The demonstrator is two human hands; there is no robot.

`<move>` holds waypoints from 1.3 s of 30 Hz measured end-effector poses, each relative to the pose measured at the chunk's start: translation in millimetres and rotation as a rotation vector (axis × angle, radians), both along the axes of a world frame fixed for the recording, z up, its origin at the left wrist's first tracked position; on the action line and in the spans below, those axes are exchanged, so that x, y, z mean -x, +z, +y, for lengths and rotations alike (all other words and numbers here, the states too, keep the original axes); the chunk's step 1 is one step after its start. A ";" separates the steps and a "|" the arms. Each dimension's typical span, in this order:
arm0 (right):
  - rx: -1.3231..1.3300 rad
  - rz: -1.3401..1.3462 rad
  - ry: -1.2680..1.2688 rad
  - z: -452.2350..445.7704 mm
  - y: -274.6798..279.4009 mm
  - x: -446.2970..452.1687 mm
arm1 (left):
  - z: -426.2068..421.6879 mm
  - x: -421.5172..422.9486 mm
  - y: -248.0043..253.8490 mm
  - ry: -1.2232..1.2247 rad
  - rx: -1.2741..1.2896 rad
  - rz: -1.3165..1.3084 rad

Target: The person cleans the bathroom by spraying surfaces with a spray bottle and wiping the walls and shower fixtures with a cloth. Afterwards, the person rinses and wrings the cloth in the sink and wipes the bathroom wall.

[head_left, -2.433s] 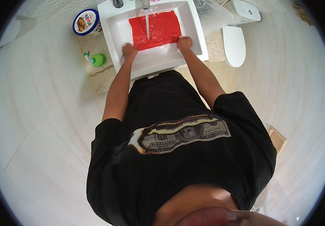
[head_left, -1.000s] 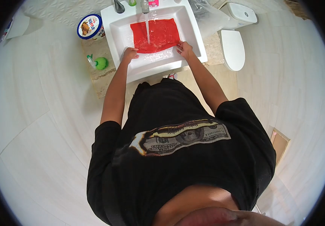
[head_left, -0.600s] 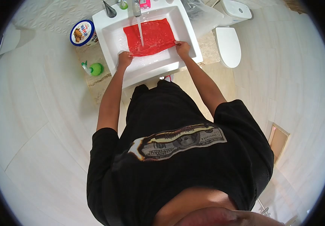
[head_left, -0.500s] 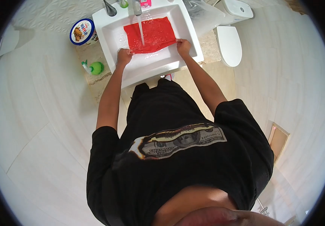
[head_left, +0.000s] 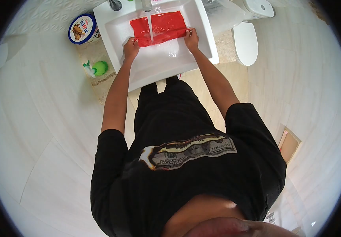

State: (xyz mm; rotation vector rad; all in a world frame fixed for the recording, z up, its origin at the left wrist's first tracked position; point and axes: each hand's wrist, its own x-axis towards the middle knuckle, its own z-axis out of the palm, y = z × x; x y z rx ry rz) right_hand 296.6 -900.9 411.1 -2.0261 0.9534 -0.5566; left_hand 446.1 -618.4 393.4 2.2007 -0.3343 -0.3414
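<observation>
A wet red cloth (head_left: 166, 29) lies spread in the white sink (head_left: 158, 65), its near edge lifted and folded up a little. Water runs from the faucet (head_left: 146, 5) onto the cloth's left part. My left hand (head_left: 131, 49) is closed on the cloth's near left corner. At the near right corner, my right hand (head_left: 192, 39) pinches the cloth between thumb and fingers. Both hands are inside the sink, over its side areas.
Left of the sink, a waffle tub (head_left: 82, 29) and a green spray bottle (head_left: 98, 68) stand on the stone counter (head_left: 104, 85). A clear plastic bag (head_left: 224, 15) and a white toilet (head_left: 246, 44) are at the right. A dark faucet-side object (head_left: 115, 4) sits on the sink's back rim.
Both hands, loosely open at the cloth's edge a second ago, have closed on its near corners. The near edge has been drawn toward the faucet, and the cloth looks shorter front to back.
</observation>
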 end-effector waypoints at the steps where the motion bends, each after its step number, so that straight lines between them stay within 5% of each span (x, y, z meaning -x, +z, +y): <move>1: -0.020 0.057 -0.015 -1.0 1.1 -1.9 | -1.6 -2.0 -3.4 0.022 -0.023 -0.003; 19: 0.046 0.470 -0.024 -5.7 -2.7 -14.9 | -4.1 -4.6 -10.1 -0.006 -0.216 0.013; 39: 0.054 0.399 0.056 0.1 -5.7 7.0 | 6.9 -5.5 29.8 -0.209 -0.345 0.037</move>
